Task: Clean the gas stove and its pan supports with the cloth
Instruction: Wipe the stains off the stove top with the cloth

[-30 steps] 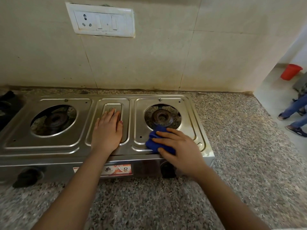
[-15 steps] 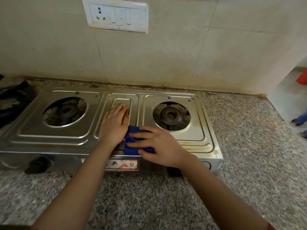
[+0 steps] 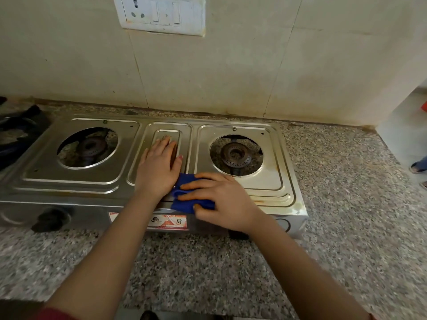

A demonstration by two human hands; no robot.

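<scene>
A steel two-burner gas stove point(image 3: 275, 181) stands on the granite counter with both burners bare. My right hand point(image 3: 221, 199) presses a folded blue cloth point(image 3: 184, 199) onto the stove's front edge, between the centre panel and the right burner point(image 3: 235, 155). My left hand point(image 3: 159, 167) lies flat, fingers together, on the raised centre panel, touching the cloth's left side. The left burner point(image 3: 89, 146) sits uncovered in its round opening. Black pan supports point(image 3: 16, 132) lie on the counter at the far left, partly out of frame.
The speckled granite counter point(image 3: 346, 204) runs in front of and to the right of the stove. A tiled wall with a white switch plate point(image 3: 161, 13) rises behind. A black knob point(image 3: 49, 219) sits on the stove's front left. A person's feet point(image 3: 419, 167) show at the right edge.
My right hand slid the cloth left from the front of the right burner to the centre front edge beside my left hand. My left hand stayed on the centre panel.
</scene>
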